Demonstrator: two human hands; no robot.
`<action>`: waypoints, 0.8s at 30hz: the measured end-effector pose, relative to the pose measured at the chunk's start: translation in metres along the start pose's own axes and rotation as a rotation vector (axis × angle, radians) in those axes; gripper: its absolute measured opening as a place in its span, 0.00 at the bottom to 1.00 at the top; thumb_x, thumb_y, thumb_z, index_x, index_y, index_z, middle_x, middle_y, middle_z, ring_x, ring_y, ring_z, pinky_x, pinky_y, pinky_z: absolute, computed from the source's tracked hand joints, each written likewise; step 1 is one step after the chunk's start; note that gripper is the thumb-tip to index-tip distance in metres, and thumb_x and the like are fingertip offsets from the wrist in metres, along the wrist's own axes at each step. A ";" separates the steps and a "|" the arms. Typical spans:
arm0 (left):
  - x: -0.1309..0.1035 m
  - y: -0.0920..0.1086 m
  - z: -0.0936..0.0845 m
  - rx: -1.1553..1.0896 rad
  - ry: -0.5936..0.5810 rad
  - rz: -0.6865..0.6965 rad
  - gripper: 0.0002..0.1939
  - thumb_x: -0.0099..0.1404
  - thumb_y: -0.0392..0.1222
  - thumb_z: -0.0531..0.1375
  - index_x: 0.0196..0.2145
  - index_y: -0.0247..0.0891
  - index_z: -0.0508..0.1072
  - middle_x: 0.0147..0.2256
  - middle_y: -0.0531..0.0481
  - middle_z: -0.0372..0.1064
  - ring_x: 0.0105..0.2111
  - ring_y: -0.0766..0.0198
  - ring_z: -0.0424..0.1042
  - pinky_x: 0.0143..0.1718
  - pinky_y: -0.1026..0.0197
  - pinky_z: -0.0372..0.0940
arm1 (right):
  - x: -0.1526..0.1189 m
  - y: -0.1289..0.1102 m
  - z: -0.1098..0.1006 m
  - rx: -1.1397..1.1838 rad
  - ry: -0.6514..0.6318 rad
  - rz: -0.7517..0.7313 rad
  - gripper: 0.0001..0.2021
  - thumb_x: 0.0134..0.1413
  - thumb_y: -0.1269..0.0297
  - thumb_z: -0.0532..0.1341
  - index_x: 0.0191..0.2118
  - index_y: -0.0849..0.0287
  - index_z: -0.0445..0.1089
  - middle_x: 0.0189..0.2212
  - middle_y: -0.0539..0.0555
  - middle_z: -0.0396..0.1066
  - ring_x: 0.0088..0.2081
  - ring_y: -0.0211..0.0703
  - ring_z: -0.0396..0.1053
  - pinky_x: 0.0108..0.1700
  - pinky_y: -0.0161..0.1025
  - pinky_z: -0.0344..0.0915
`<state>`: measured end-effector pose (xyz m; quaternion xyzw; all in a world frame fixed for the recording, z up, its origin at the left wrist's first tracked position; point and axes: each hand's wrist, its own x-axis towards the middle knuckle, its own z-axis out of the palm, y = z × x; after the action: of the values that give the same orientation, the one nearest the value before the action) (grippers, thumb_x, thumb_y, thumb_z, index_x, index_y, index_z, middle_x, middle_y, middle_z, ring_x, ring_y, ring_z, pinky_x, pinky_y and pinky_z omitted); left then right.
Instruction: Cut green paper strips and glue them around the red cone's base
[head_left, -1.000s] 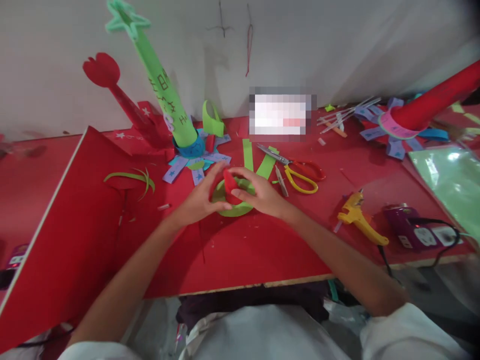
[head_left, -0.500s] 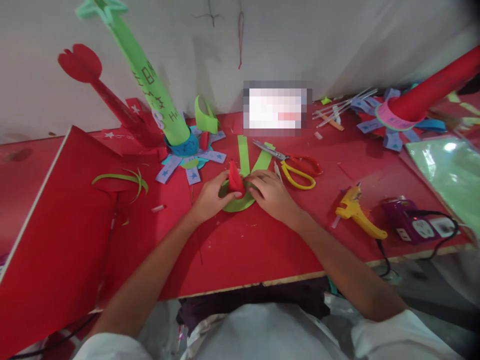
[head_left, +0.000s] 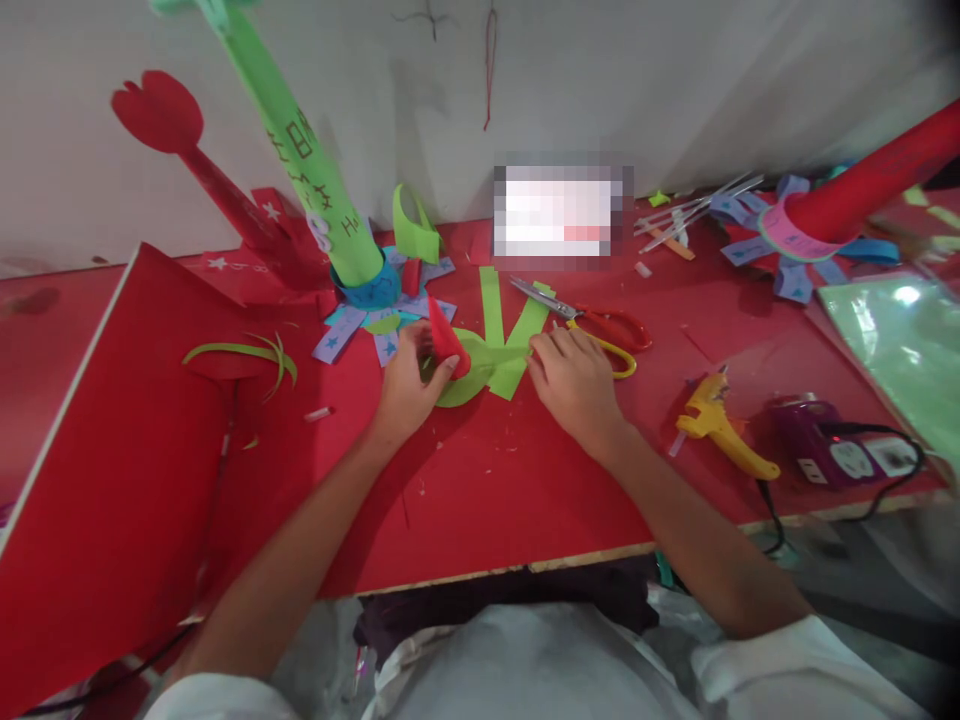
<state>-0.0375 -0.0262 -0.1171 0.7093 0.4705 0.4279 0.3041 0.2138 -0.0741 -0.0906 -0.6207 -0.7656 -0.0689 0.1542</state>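
Observation:
My left hand point(head_left: 411, 388) is closed on a red paper cone point(head_left: 444, 338), which leans to the left with its tip up. The cone's wide end rests on a green paper piece point(head_left: 474, 380) with a rounded left part and a narrow band to the right. My right hand point(head_left: 576, 378) has its fingers curled on the right end of that piece, pinching it. Two flat green strips point(head_left: 492, 306) lie around and under it in a V. Behind my right hand are scissors point(head_left: 616, 326) with red and yellow handles, partly covered by the fingers.
A yellow glue gun point(head_left: 706, 408) and a purple power socket box point(head_left: 817, 440) with a cable are at right. A green paper tube point(head_left: 300, 150) on a star-decorated base stands back left. Red board point(head_left: 105, 480) slopes at left; green scraps point(head_left: 240, 352) lie beside it.
My left hand has moved left, and the cone has gone with it, tilting leftward. My right hand has shifted right, stretching the green piece's end out between the hands.

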 end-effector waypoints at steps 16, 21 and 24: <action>-0.002 0.004 -0.002 0.291 0.126 0.059 0.21 0.69 0.49 0.67 0.55 0.40 0.71 0.47 0.41 0.78 0.46 0.51 0.80 0.46 0.50 0.76 | 0.001 0.014 0.012 0.274 -0.045 -0.158 0.13 0.72 0.59 0.60 0.56 0.55 0.75 0.52 0.63 0.79 0.54 0.62 0.74 0.59 0.59 0.68; -0.002 0.013 -0.010 0.294 0.234 0.093 0.20 0.71 0.52 0.65 0.56 0.42 0.71 0.52 0.42 0.78 0.53 0.50 0.78 0.56 0.46 0.74 | -0.001 -0.011 0.023 0.367 -0.125 -0.273 0.27 0.71 0.50 0.62 0.70 0.56 0.66 0.72 0.66 0.64 0.74 0.65 0.58 0.72 0.64 0.59; -0.004 0.025 -0.023 0.225 0.333 0.159 0.18 0.73 0.54 0.63 0.56 0.46 0.70 0.54 0.44 0.77 0.58 0.51 0.77 0.62 0.45 0.71 | 0.000 -0.012 0.026 0.371 -0.132 -0.265 0.26 0.73 0.53 0.61 0.70 0.57 0.66 0.70 0.66 0.66 0.72 0.65 0.60 0.72 0.65 0.59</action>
<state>-0.0486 -0.0387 -0.0875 0.6934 0.5014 0.5064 0.1062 0.1981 -0.0696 -0.1140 -0.4789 -0.8484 0.0942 0.2049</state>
